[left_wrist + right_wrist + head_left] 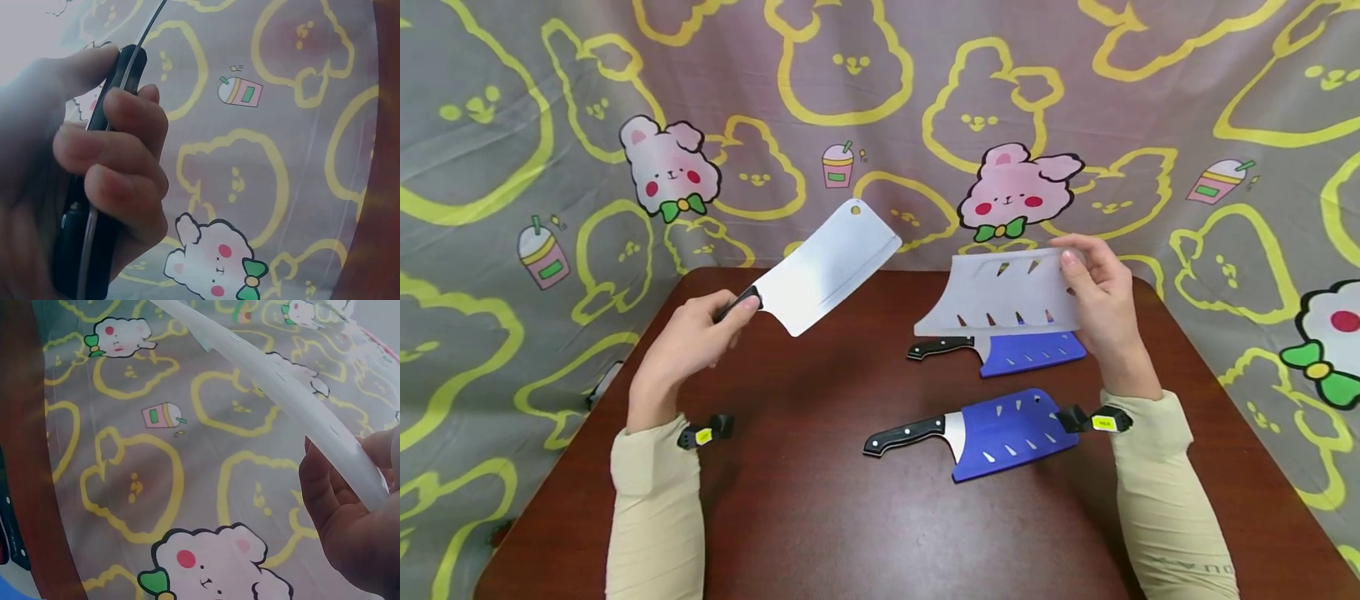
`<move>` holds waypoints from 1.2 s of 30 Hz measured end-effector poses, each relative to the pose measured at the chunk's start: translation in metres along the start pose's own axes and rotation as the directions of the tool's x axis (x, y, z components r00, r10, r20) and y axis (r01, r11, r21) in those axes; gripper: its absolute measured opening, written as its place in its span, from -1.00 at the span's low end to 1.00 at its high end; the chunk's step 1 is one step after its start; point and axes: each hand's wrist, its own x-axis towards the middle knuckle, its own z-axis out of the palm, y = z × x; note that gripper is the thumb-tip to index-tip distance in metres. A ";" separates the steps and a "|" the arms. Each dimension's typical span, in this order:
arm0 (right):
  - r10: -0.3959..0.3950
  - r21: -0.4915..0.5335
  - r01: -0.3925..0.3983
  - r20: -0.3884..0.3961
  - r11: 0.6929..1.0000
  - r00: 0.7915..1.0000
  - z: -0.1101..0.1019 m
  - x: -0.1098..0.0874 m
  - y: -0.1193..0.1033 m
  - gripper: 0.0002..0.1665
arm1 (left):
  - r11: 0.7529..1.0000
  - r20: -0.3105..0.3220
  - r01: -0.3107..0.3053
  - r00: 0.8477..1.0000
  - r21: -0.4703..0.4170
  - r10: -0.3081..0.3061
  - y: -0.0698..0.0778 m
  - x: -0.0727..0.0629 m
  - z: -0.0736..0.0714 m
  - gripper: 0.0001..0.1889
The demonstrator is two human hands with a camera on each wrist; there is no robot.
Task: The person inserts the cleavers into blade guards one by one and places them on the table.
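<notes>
My left hand (700,332) grips the black handle (112,125) of a cleaver (831,267), its bare blade raised and tilted up to the right above the table. In the left wrist view, the fingers curl round that handle. A white slotted blade cover (1000,292) is pinched at its right end by my right hand (1101,287), with the thumb on its near face. The right wrist view shows the cover (300,406) edge-on between thumb and fingers. Cleaver and cover are apart in the air.
Two cleavers in blue slotted covers lie on the brown table (820,533): a nearer one (1015,437) below my right wrist, and a farther one (1030,352) partly hidden behind the white cover. A patterned curtain (910,50) hangs round the table's back and sides.
</notes>
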 end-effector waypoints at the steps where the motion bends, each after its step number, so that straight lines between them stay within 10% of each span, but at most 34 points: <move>1: -0.005 0.010 0.005 -0.001 1.000 1.000 0.000 0.000 -0.001 -0.73 | 1.000 0.003 -0.009 1.000 0.001 0.009 0.001 -0.001 -0.001 -0.46; 13: -0.023 0.040 0.022 0.025 0.999 0.999 0.007 -0.003 -0.008 -0.76 | 0.988 0.028 -0.142 0.990 0.067 0.140 0.012 -0.011 -0.001 -0.59; 36: -0.061 0.048 0.057 0.065 0.997 0.996 0.005 -0.006 -0.015 -0.73 | 0.980 0.050 -0.198 0.979 0.026 0.196 0.019 -0.012 0.002 -0.66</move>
